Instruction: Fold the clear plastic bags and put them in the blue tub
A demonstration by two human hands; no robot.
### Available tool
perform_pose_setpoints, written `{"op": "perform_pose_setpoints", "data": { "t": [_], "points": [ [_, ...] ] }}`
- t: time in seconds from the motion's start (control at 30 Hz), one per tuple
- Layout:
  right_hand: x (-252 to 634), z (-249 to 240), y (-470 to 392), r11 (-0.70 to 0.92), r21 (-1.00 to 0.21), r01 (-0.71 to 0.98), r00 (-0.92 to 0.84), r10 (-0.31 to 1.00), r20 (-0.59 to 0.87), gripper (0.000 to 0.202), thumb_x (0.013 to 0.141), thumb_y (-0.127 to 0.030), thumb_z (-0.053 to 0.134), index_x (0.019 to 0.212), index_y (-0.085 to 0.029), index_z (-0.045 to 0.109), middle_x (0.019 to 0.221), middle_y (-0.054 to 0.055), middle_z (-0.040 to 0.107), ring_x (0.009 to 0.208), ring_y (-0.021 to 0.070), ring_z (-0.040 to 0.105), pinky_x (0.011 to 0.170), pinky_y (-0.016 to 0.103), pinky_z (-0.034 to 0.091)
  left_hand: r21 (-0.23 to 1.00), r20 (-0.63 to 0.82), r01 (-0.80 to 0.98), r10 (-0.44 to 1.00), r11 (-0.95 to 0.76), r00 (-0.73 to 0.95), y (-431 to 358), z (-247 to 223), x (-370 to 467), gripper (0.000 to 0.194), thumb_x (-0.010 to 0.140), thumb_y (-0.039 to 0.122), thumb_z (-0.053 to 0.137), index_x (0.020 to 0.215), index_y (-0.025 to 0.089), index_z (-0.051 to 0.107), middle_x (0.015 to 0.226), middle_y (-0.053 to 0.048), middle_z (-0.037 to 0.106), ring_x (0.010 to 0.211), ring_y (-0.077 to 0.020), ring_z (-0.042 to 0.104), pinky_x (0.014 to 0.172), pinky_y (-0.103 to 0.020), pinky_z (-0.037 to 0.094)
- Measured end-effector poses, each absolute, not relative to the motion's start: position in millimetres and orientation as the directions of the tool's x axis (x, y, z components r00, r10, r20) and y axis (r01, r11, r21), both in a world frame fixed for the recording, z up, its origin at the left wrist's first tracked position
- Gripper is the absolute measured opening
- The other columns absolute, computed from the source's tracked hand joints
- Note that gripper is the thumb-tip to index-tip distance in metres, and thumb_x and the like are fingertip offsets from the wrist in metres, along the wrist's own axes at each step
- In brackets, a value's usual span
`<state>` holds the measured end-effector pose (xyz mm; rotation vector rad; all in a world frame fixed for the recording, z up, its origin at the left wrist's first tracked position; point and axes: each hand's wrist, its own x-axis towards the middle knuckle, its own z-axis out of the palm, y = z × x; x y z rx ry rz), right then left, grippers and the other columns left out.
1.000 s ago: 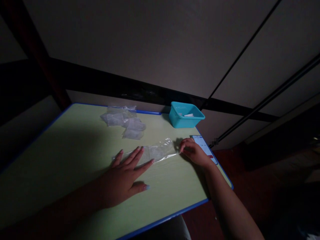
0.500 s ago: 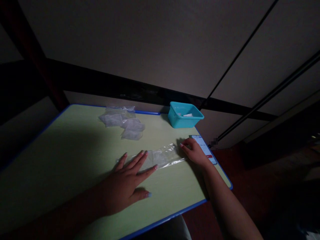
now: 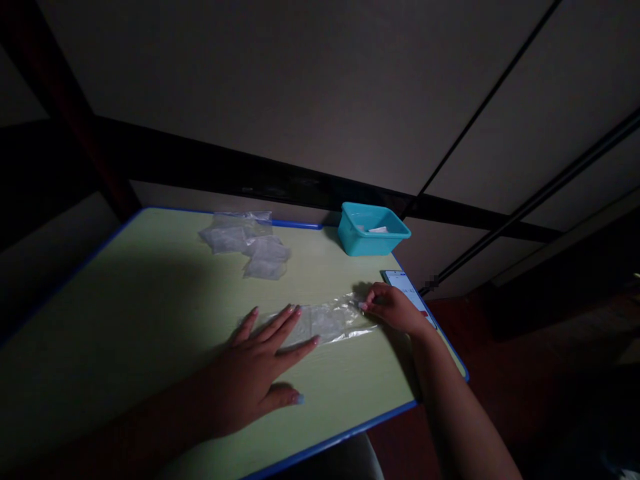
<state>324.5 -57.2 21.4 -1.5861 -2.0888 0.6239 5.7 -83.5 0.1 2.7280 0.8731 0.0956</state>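
Note:
A clear plastic bag (image 3: 327,321) with a pale, flat content lies lengthwise across the pale green table (image 3: 345,387). My left hand (image 3: 255,373) rests on the bag's left part, palm down with fingers spread. At the bag's right end, my right hand (image 3: 393,307) has its thumb and fingertips pinched together on the clear film. What the pale content is, I cannot make out. Toward the table's back lie several similar clear bags (image 3: 245,243) with whitish flat contents, overlapping one another.
A turquoise plastic basket (image 3: 370,245) with some white pieces inside stands at the back right. Beside my right wrist, a phone (image 3: 403,283) with a lit screen lies near the table's right edge. Behind the table rises a panelled wall (image 3: 300,87).
My right hand has come down slightly, its fingers now pinched on the bag's right end. The film there looks more crumpled. My left hand stays nearly where it was.

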Motion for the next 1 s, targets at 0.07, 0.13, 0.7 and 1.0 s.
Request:
{"op": "perform_pose_setpoints", "data": {
  "t": [0.07, 0.13, 0.7, 1.0],
  "points": [
    [324.8, 21.2, -57.6, 0.266, -0.62, 0.738, -0.245, 0.962, 0.12, 0.024, 0.082, -0.038, 0.06, 0.069, -0.018, 0.058, 0.074, 0.002, 0.06, 0.072, 0.0165, 0.056, 0.068, 0.029, 0.042, 0.272, -0.011, 0.557, 0.576, -0.785, 0.817, -83.2, -1.4, 6.0, 0.065, 0.087, 0.06, 0.048, 0.144, 0.045, 0.019, 0.154, -0.011, 0.008, 0.141, -0.0353, 0.013, 0.104, -0.068, 0.015],
    [325.1, 19.1, -57.0, 0.283, -0.629, 0.724, -0.238, 0.958, 0.157, 0.023, 0.083, -0.038, 0.059, 0.07, -0.018, 0.058, 0.074, 0.002, 0.06, 0.072, 0.0168, 0.056, 0.068, 0.029, 0.042, 0.273, -0.006, 0.551, 0.572, -0.788, 0.82, -83.3, -1.8, 6.7, 0.066, 0.087, 0.061, 0.048, 0.144, 0.044, 0.02, 0.154, -0.011, 0.008, 0.141, -0.0358, 0.014, 0.104, -0.068, 0.014],
    [304.8, 4.9, -55.1, 0.397, -0.337, 0.854, -0.309, 0.907, 0.287, 0.028, 0.088, -0.04, 0.053, 0.11, -0.023, 0.056, 0.119, 0.01, 0.056, 0.114, 0.0281, 0.048, 0.094, 0.046, 0.038, 0.141, 0.28, 0.52, 0.537, -0.843, 0.796, -90.7, 17.0, 14.6, 0.069, 0.084, 0.059, 0.055, 0.143, 0.03, 0.034, 0.151, -0.011, 0.031, 0.139, -0.0318, 0.026, 0.11, -0.06, 0.006],
    [303.7, 5.5, -55.3, 0.381, -0.315, 0.869, -0.296, 0.912, 0.284, 0.025, 0.089, -0.039, 0.052, 0.105, -0.022, 0.06, 0.114, 0.01, 0.057, 0.111, 0.0284, 0.049, 0.091, 0.046, 0.038, 0.463, 0.379, 0.727, 0.855, -0.507, 0.355, -22.5, 28.2, -17.2, 0.028, 0.091, 0.028, 0.039, 0.068, 0.019, 0.053, 0.07, -0.004, 0.055, 0.073, -0.0203, 0.053, 0.068, -0.031, 0.04]
  ]
}}
